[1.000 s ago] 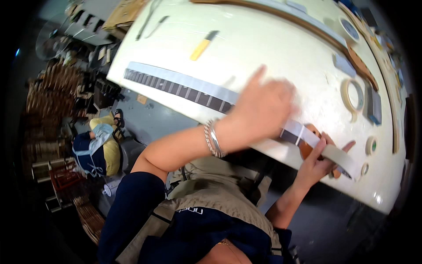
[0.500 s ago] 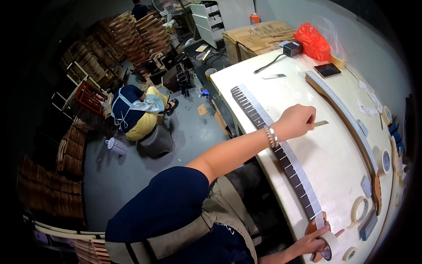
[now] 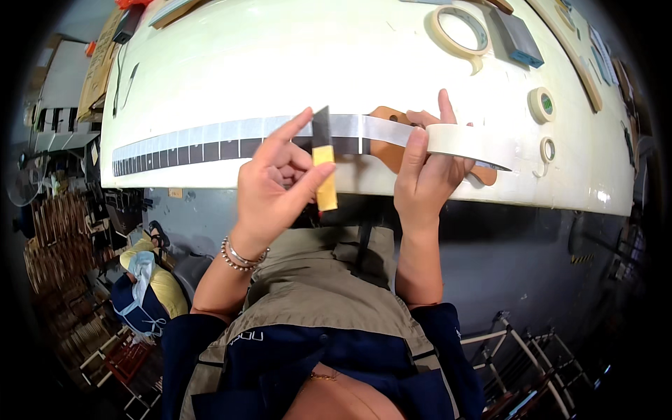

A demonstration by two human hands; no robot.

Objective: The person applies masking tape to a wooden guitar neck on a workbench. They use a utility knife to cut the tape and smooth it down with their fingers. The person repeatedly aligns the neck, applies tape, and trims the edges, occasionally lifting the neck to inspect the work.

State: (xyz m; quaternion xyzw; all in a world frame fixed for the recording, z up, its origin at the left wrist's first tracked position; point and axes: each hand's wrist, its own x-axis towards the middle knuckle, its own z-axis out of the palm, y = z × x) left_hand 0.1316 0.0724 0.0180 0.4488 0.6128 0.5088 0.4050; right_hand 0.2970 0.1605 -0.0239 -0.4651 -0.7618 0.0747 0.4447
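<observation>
My left hand [image 3: 269, 178] pinches a small blade [image 3: 323, 178] by its yellow wrapped grip, its dark metal end pointing away from me. Below it along the near table edge lies a guitar neck [image 3: 231, 148] with a dark fretted fingerboard. A pale strip of tape [image 3: 280, 127] covers the fingerboard's far side and stretches over the brown headstock [image 3: 386, 155]. It runs to a wide roll of tape [image 3: 469, 142], which my right hand [image 3: 428, 171] grips above the headstock, thumb near the strip and one finger raised. Part of the headstock is hidden behind hand and roll.
On the white table [image 3: 280, 63] are a large tape roll [image 3: 439, 33], two smaller rolls at the right, and a grey block [image 3: 518, 38]. A thin blade [image 3: 130, 85] lies far left. A seated person [image 3: 143, 294] is on the floor side, lower left.
My view has swung round to face the table. My left hand has come back from over the table with the blade, closer to my right hand. The right still holds the roll.
</observation>
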